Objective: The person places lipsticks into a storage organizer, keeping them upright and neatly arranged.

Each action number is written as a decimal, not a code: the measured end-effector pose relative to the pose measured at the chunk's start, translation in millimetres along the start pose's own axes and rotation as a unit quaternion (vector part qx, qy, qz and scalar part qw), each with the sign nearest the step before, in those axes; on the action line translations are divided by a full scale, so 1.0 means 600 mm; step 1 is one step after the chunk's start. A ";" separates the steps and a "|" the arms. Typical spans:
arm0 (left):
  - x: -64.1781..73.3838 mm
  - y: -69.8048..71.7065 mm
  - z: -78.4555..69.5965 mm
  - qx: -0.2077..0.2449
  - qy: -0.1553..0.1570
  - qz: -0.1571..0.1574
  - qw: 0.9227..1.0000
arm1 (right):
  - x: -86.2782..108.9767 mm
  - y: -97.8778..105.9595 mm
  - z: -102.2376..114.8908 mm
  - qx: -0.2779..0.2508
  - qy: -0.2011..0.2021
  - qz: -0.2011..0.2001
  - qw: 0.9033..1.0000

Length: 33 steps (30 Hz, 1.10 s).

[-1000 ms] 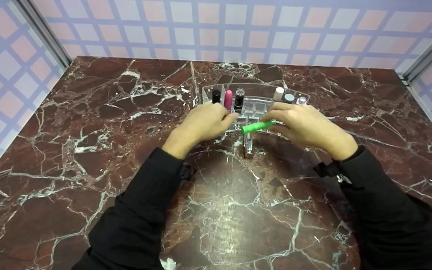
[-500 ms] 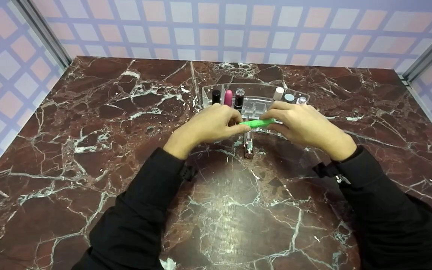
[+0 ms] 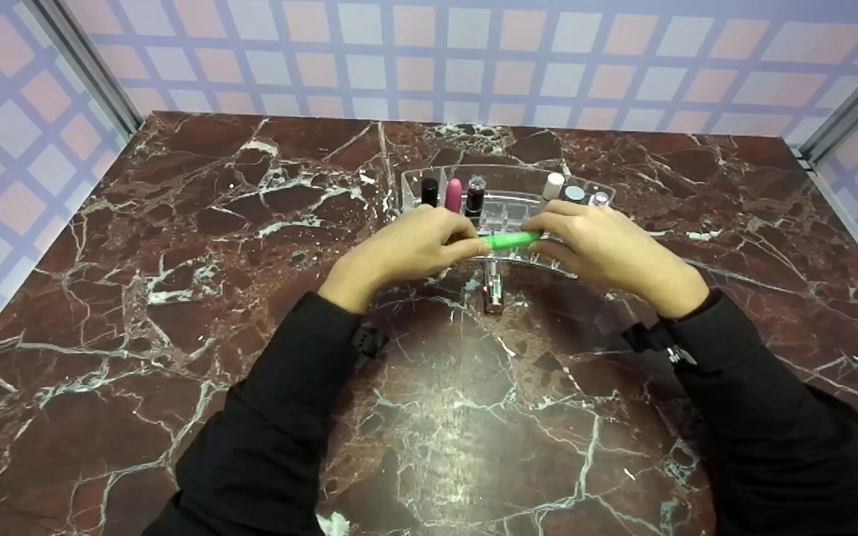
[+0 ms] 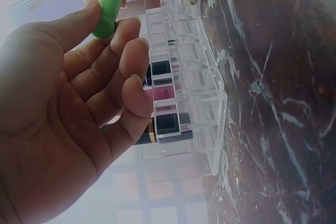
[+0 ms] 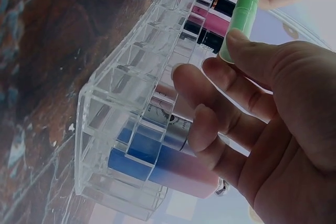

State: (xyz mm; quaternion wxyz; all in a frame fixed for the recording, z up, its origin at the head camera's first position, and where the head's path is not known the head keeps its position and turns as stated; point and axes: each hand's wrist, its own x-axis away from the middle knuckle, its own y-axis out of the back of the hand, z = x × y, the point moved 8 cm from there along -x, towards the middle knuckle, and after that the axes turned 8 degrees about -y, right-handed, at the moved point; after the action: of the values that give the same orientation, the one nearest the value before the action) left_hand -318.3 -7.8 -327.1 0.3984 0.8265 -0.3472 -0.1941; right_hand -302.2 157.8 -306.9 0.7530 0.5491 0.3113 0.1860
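Note:
A slim green tube (image 3: 512,240), paler at one end, is held level between both hands above the front of a clear cosmetics organizer (image 3: 515,173). My left hand (image 3: 414,242) pinches its left end between thumb and fingers. The paler right end is between the thumb and index finger of my right hand (image 3: 608,249). In the right wrist view the tube (image 5: 244,17) stretches from one hand to the other, and the other fingers are loosely bent. A shiny metallic tube (image 3: 494,289) stands at the organizer's front, below the green tube.
At the organizer's left are a black cosmetic (image 3: 429,191), a pink one (image 3: 453,195) and a dark bottle (image 3: 476,196). A white-capped one (image 3: 553,186) and a blue-to-pink tube (image 5: 163,169) are at its right. Patterned panels (image 3: 466,67) border the marble table (image 3: 250,417).
My left hand has moved right from beside the organizer and taken the green tube's free left end. The tube has turned closer to level, and my right hand has barely moved.

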 end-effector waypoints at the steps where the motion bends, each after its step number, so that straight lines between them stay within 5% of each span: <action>1: 0.000 0.001 0.001 0.001 -0.002 -0.001 1.000 | 0.000 0.000 0.000 0.002 -0.002 -0.002 1.000; 10: 0.002 0.008 0.011 0.014 -0.003 -0.017 1.000 | -0.007 0.003 0.003 -0.008 0.007 -0.037 0.999; 18: 0.004 0.009 0.011 0.045 -0.001 -0.022 0.999 | -0.009 0.001 -0.007 -0.025 -0.033 -0.022 0.999; 25: 0.003 -0.002 0.010 0.078 -0.002 0.009 0.997 | -0.012 -0.001 -0.015 -0.048 -0.077 -0.006 0.996; 33: 0.000 -0.021 -0.006 0.097 -0.038 0.064 0.992 | -0.011 0.000 -0.011 -0.071 -0.080 -0.001 0.994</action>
State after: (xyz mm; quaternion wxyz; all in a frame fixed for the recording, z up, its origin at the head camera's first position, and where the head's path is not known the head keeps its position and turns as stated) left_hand -310.5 -0.3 -334.9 0.3143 0.8294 -0.4314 -0.1648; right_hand -311.7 158.1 -306.6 0.8128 0.5067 0.2368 0.1629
